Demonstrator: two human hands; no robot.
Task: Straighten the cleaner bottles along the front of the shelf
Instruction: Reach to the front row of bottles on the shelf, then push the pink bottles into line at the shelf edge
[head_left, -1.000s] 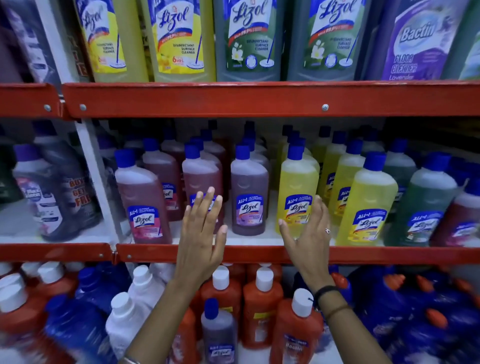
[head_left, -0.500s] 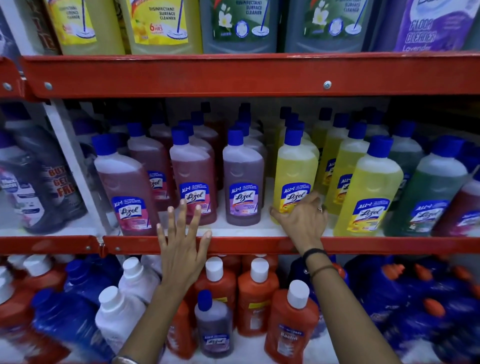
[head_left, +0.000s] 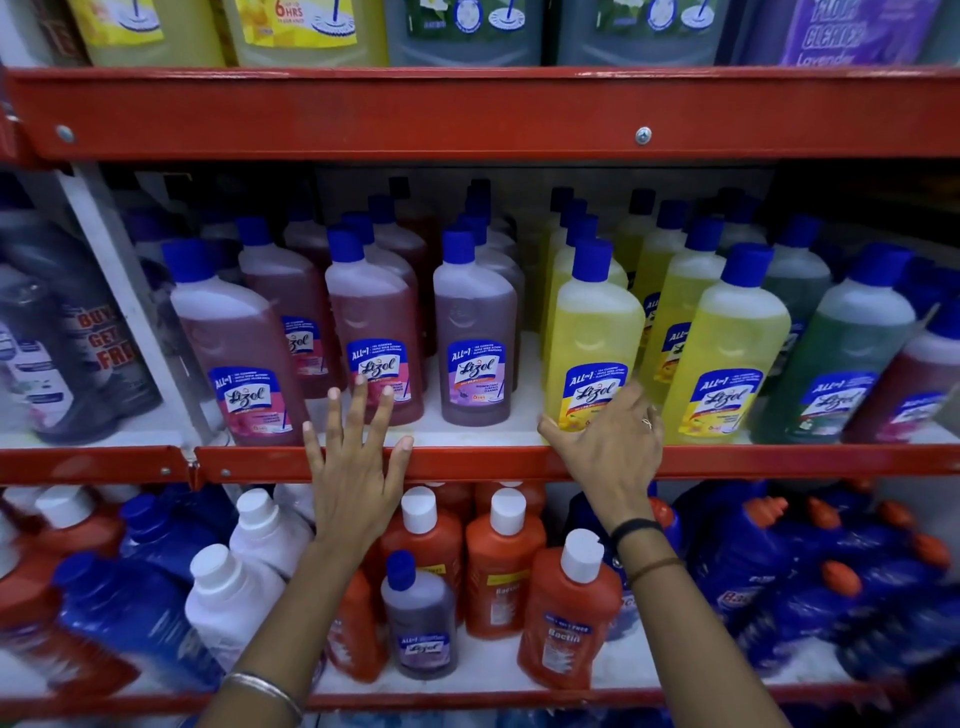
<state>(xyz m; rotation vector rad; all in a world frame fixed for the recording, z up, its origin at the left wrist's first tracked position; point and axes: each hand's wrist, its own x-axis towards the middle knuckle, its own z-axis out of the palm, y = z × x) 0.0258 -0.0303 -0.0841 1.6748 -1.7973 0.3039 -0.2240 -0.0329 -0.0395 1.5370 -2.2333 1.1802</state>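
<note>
Two hands up at the red shelf (head_left: 467, 462). Right hand (head_left: 610, 441) wrapped around the base of a yellow bottle (head_left: 592, 343) at the front edge. Left hand (head_left: 358, 467), fingers (head_left: 358, 400) spread wide, empty, just before a pink bottle (head_left: 376, 332).

You face a middle shelf (head_left: 519, 460) with cleaner bottles (head_left: 475, 332) in rows running front to back. Your left hand (head_left: 358, 467) lies before the front edge, fingertips (head_left: 387, 392) against the 3rd front bottle (head_left: 379, 338) from the left. Your right hand (head_left: 610, 441) wraps the base of the 5th front bottle (head_left: 592, 338). More bottles stand on the shelves above and below.
</note>
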